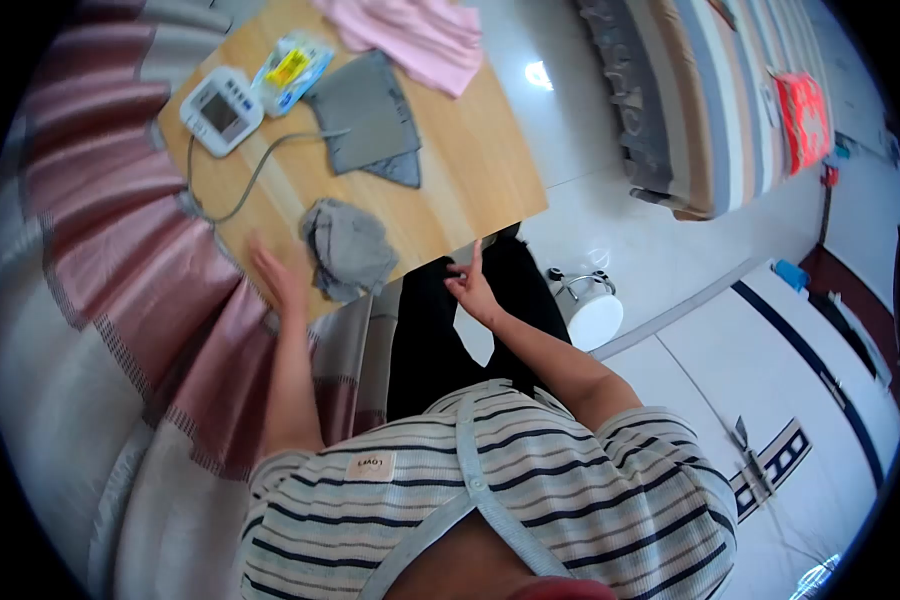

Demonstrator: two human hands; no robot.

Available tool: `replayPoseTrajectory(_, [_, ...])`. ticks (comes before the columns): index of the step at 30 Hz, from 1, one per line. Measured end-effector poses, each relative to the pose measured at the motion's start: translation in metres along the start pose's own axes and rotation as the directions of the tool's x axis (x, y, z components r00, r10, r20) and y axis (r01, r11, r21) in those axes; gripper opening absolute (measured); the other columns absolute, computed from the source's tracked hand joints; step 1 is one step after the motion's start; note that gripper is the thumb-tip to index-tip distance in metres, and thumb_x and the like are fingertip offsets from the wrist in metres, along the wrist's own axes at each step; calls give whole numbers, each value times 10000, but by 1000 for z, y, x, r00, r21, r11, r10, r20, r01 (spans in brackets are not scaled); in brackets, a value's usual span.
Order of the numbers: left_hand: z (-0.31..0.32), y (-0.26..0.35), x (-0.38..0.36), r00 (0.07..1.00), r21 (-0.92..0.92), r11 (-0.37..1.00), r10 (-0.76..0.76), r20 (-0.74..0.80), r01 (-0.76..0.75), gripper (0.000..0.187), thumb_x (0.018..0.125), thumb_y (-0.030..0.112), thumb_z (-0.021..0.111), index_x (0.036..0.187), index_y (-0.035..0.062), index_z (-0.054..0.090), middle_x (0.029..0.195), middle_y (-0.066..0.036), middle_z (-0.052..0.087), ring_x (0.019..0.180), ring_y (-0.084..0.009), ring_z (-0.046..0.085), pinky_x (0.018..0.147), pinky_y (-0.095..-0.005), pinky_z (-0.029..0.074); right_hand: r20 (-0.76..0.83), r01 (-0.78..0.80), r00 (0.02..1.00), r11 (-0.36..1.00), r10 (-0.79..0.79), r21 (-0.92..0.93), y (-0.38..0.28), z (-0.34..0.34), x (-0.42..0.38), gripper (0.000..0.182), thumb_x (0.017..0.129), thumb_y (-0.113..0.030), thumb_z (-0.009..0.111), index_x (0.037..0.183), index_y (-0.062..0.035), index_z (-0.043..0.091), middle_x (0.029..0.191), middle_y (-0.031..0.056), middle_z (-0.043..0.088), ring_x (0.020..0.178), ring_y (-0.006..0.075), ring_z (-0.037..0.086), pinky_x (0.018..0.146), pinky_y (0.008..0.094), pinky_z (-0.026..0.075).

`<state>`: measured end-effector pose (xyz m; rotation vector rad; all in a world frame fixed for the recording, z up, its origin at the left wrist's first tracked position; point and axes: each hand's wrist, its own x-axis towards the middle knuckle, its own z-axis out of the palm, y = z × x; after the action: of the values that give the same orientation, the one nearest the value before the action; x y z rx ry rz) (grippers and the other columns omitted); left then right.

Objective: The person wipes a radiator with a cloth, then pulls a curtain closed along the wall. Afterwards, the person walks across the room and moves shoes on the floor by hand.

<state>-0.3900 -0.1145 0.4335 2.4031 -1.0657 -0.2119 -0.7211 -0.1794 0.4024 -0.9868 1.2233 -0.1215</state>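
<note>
My left hand lies over the table's near left corner, a little blurred, with its fingers stretched out and nothing in it. Just right of it is a crumpled grey cloth. At the table's near edge is my right hand, empty, its index finger pointing out and the others loosely bent. Farther up the wooden table lies a flat grey blood pressure cuff. A grey tube curves from it toward a white blood pressure monitor. Beside the monitor sits a blue and white packet with a yellow label.
A pink cloth hangs about the table's far edge. Pleated pink and grey curtains border the left side. To the right are a bed with a striped cover, a white round stool and a white cabinet.
</note>
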Motion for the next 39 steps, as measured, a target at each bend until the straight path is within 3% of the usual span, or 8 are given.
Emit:
replayPoseTrajectory(5, [29,72,-40,846,225,944,92,525,-242,681,720,269,702,1320,172,394,1383,-186,285,1270,-376,274,1037,-481,262,106,47,994,933,-10,-356,-4,-39,-2,768,839,-127,562,1425,-80,68,1056,160,606,832,227,627,780,330,487])
replayPoseTrajectory(9, [55,29,-30,851,262,924,110,514,-278,660,698,220,719,1291,212,430,1385,-182,278,1255,-370,291,1028,-456,287,6,52,999,903,-54,-426,15,-77,-15,646,826,-157,569,1374,-69,239,954,128,640,852,267,624,777,356,480])
replayPoseTrajectory(14, [52,-15,-2,822,171,983,-154,548,70,516,665,45,668,1147,120,500,1218,-167,477,1114,-361,460,939,-395,386,-227,-142,973,867,35,-478,69,-142,-59,504,844,-175,554,1301,-55,382,909,106,633,805,203,624,749,321,487])
replayPoseTrajectory(21, [39,-4,-26,839,-260,936,-62,541,237,348,670,58,662,994,58,534,968,-106,576,938,-236,536,856,-323,418,-551,-301,790,953,269,35,160,-208,-154,399,823,-119,529,1200,-8,460,859,139,614,690,192,625,572,292,511])
replayPoseTrajectory(23, [39,64,-35,713,-386,755,-150,685,530,315,698,70,668,987,61,542,961,-101,580,929,-221,540,840,-319,423,-599,-272,727,942,336,199,173,-212,-186,395,822,-104,519,1200,-11,451,879,140,606,691,192,621,556,294,508])
replayPoseTrajectory(31, [113,221,-14,527,-247,967,239,816,-55,491,792,358,650,1131,21,537,1058,-174,595,994,-247,558,855,-347,430,-641,157,578,702,505,694,230,-59,-264,378,852,-89,475,1224,-35,443,911,127,635,705,208,647,560,297,522])
replayPoseTrajectory(34, [107,261,9,357,-305,952,297,886,-35,549,810,402,612,1167,-6,525,1103,-203,582,1036,-280,552,888,-353,420,-785,-266,459,908,416,325,240,25,-287,318,839,-240,540,1068,-31,607,969,198,637,902,283,622,782,352,484])
replayPoseTrajectory(39, [121,243,1,439,-239,942,323,839,-238,570,820,411,589,1186,-19,512,1121,-227,571,1068,-309,541,895,-355,418,-604,-211,456,739,653,640,431,125,-263,352,813,-269,555,1025,4,625,1005,223,622,917,313,617,776,388,491])
